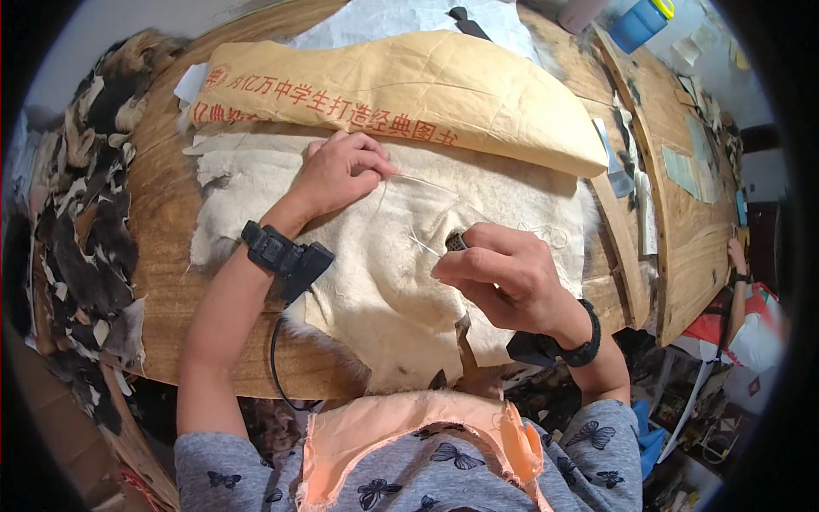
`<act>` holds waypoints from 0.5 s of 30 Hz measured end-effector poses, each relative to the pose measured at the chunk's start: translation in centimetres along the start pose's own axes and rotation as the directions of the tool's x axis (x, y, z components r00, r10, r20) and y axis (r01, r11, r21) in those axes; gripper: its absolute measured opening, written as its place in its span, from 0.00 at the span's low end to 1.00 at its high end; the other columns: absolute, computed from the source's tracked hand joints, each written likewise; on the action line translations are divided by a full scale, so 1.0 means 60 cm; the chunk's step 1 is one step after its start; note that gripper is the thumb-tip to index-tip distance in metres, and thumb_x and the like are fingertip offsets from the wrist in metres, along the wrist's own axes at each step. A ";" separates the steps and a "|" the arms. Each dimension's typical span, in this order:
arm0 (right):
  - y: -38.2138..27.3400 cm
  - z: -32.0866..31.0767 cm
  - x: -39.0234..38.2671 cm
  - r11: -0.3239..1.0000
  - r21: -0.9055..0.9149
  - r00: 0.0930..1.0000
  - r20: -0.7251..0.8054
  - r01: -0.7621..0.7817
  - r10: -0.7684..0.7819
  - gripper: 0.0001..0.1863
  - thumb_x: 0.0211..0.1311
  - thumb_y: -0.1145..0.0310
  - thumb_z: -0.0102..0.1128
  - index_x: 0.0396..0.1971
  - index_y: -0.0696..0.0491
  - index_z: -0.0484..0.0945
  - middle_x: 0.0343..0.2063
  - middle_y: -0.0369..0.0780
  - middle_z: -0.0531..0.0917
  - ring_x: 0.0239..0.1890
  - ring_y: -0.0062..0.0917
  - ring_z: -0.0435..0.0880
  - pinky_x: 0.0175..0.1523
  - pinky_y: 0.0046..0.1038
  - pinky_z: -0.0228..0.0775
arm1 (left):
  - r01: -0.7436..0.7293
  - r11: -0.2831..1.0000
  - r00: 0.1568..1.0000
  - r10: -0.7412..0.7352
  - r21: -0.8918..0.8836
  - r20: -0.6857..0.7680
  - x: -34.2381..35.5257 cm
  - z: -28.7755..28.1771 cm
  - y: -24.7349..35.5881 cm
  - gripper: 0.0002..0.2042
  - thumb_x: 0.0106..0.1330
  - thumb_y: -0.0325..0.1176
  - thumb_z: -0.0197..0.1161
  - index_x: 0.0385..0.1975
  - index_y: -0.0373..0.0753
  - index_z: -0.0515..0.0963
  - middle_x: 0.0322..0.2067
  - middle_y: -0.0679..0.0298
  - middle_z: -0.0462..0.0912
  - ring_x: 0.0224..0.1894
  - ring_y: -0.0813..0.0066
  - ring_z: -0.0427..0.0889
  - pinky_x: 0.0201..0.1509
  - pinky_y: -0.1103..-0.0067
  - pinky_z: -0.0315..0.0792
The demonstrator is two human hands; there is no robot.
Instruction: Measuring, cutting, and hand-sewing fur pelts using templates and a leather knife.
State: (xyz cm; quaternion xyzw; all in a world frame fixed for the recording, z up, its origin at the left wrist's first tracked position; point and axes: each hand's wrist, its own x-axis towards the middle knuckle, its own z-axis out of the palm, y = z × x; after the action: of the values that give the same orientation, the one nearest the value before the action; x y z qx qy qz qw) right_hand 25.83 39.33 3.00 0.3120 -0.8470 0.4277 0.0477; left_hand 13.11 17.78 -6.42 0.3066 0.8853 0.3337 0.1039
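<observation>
Wooden table (160,282) carries our pale hide (375,273), spread out likely for easy reach. Our left hand (339,173) pinches thread (424,183) over it, apparently for tension; our right hand (505,271), apart, has fingertips together, on what we can't tell.

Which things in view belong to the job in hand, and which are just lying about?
Seemingly in use:
pale hide, beneath both hands
white thread, at the right hand
thimble-like ring on that hand

Seemingly lying about:
dark fur scraps, left
blue container, far right
</observation>
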 end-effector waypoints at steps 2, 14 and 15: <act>-0.001 0.003 0.001 0.998 0.050 1.000 -0.006 0.025 -0.024 0.08 0.44 0.80 0.59 0.26 0.53 0.75 0.17 0.38 0.68 0.19 0.30 0.71 0.23 0.29 0.63 | 0.054 0.998 0.997 -0.053 -0.018 0.053 0.000 -0.001 -0.002 0.10 0.50 0.36 0.56 0.30 0.52 0.83 0.39 0.75 0.76 0.49 0.78 0.69 0.57 0.71 0.51; 0.042 0.042 0.043 0.995 0.070 0.996 -0.055 0.067 -0.063 0.07 0.47 0.79 0.60 0.28 0.55 0.77 0.19 0.39 0.73 0.19 0.27 0.74 0.24 0.26 0.65 | -0.110 0.994 0.983 0.107 -0.009 -0.149 -0.012 -0.017 0.031 0.07 0.50 0.30 0.61 0.29 0.48 0.82 0.33 0.72 0.77 0.40 0.73 0.72 0.49 0.74 0.63; 0.057 0.049 0.050 0.992 0.119 0.991 -0.118 -0.045 0.059 0.06 0.48 0.79 0.60 0.28 0.56 0.78 0.19 0.39 0.75 0.20 0.24 0.75 0.25 0.24 0.66 | -0.111 0.991 0.991 0.115 0.075 -0.062 -0.015 -0.025 0.039 0.06 0.51 0.35 0.62 0.28 0.51 0.83 0.32 0.74 0.76 0.41 0.75 0.71 0.47 0.73 0.59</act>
State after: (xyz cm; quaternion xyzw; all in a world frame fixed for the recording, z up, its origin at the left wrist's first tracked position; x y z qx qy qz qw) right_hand 22.01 37.15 -0.16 0.2657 -0.8240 0.4956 0.0696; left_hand 14.34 17.85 -3.78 0.3485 0.8808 0.3175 0.0443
